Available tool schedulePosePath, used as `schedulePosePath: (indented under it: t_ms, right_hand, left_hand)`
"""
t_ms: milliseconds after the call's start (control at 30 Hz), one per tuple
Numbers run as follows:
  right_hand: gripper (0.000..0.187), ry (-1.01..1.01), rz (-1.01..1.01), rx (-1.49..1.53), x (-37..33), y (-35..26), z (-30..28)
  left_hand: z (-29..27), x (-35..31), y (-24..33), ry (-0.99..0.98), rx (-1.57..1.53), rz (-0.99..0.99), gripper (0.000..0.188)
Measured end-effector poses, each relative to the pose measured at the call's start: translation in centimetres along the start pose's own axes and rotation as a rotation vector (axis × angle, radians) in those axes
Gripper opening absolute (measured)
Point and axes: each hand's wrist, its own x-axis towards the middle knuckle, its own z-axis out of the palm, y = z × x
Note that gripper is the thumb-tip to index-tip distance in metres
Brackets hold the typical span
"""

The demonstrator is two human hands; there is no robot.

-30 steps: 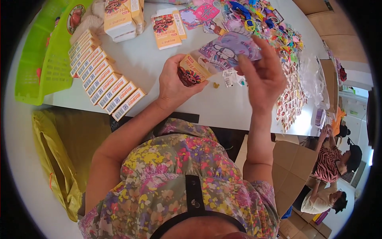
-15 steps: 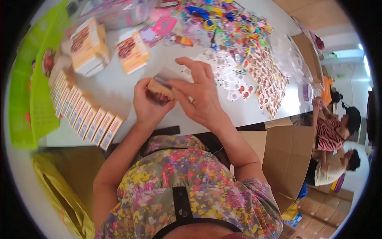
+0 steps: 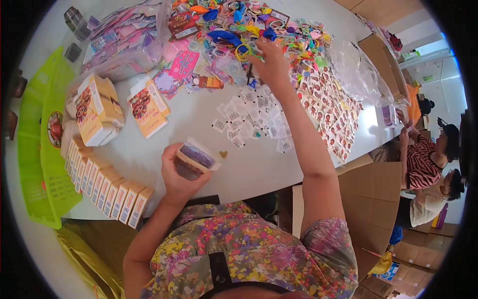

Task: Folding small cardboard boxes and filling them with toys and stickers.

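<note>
My left hand (image 3: 178, 175) is closed around a small carton (image 3: 198, 155), tilted over the table near my body. Its top is open, and purplish contents show inside. With the arm stretched out, my right hand (image 3: 269, 64) hovers at the near edge of a heap of small colourful trinkets (image 3: 298, 35). Its thumb and fingers are apart, and I see nothing held between them. Below it lie many small white printed packets (image 3: 249, 117). A tiny brownish piece (image 3: 223, 154) rests on the table beside the carton.
A row of filled cartons (image 3: 107, 187) stands at left, beside flattened cartons (image 3: 149, 107) and a green plastic basket (image 3: 42, 164). Behind sits a clear bin of pink packets (image 3: 124, 60). Sticker sheets (image 3: 328, 114) spread at right, near a cardboard box (image 3: 368, 209). Two people work farther right.
My right hand has left the carton and reached forward to the trinket heap. My left hand still holds the carton, now lower in view and with its opening showing.
</note>
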Motion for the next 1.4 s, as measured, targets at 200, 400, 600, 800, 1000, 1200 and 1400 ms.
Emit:
schedulePosePath:
  t_ms: [200, 400, 600, 800, 1000, 1200, 1400]
  right_hand:
    - [0.036, -0.169, -0.098, -0.193, 2.1, 0.8, 3.4]
    - [0.019, -0.111, 0.039, 0.028, 1.5, 3.4, 2.4]
    - [0.014, -0.002, 0.308, 0.402, 2.8, 3.8, -0.1]
    - [0.013, -0.161, 0.431, 0.619, 2.9, 4.8, -1.9]
    - [0.014, -0.26, 0.417, 1.133, 1.1, 1.2, -6.5]
    - [0.022, -0.554, 0.434, 1.377, -2.1, -6.9, -11.1]
    - [0.021, -0.866, 0.484, 1.414, -5.2, -11.4, -11.8]
  left_hand:
    - [-0.3, 0.0, -0.2, 0.0, 0.015, 0.01, 0.084]
    - [-0.3, 0.5, 0.2, -0.013, 0.054, 0.014, 0.084]
    - [-0.4, 0.3, -0.1, -0.01, 0.046, 0.015, 0.083]
    - [-0.1, 0.2, 0.2, -0.002, -0.004, 0.019, 0.08]
    - [0.0, 0.0, -0.2, 0.028, 0.036, 0.009, 0.083]
    - [0.1, 0.4, -0.5, 0.077, 0.135, -0.006, 0.085]
    - [0.5, 1.0, 0.1, 0.115, 0.27, 0.163, 0.078]
